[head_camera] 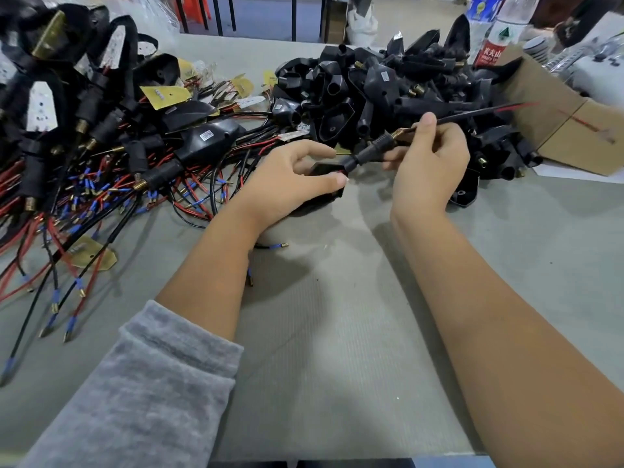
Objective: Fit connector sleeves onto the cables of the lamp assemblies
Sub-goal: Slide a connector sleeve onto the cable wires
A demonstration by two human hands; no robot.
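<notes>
1. The left hand (297,184) grips a black lamp housing (320,187) just above the grey table (337,332).
2. The right hand (429,163) pinches the cable (472,114) and holds a ribbed black connector sleeve (371,153), which meets the housing.
3. A brass spring (400,132) sits on the cable at the sleeve's far end.
4. Finished assemblies with red and black wires (84,184) lie heaped on the left.
5. A pile of black housings (388,86) lies behind the hands, beside a cardboard box (557,109).
</notes>
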